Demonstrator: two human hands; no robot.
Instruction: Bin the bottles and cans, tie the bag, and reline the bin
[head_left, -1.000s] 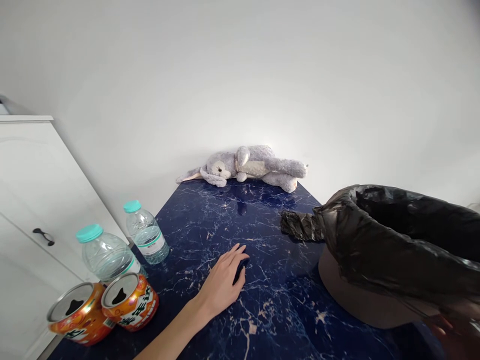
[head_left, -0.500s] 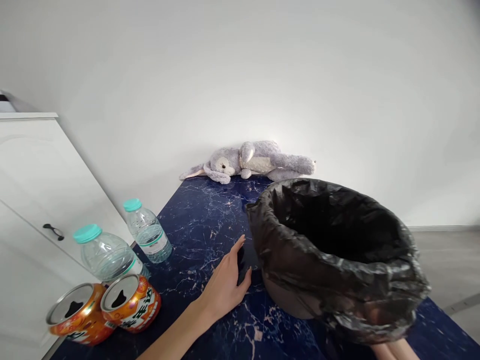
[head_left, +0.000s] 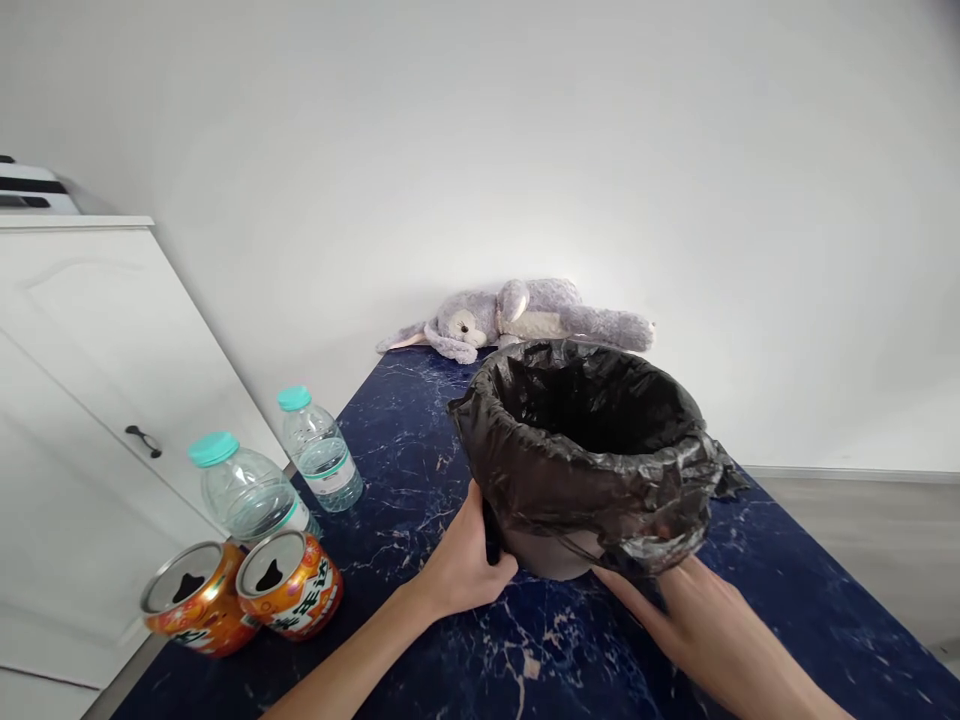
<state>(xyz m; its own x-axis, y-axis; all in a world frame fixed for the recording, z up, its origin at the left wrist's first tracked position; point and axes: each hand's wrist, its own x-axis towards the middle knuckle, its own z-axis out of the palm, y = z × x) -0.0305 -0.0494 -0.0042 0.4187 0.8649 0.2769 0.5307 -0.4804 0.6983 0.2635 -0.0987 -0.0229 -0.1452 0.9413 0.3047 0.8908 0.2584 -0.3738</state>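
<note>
Clasped between left hand (head_left: 466,560) and right hand (head_left: 690,608), a trash bin (head_left: 556,557) under a black liner (head_left: 570,490) sits toward the desk's (head_left: 405,470) right edge, blocking part of the plush rabbit (head_left: 487,315) (lying sideways) at the far edge; two plastic bottles (head_left: 324,462) and two orange cans (head_left: 296,598) line the left.

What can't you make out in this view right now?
Head view: inside bottom of the bin, hidden by the near side of its black bag.
Head view: some fingers of the left hand, behind the bin.
Head view: part of the right hand, covered by the bag.
Head view: the plush rabbit's lower side, behind the bag.
Head view: the black-and-white object, cut off by the left edge.
</note>
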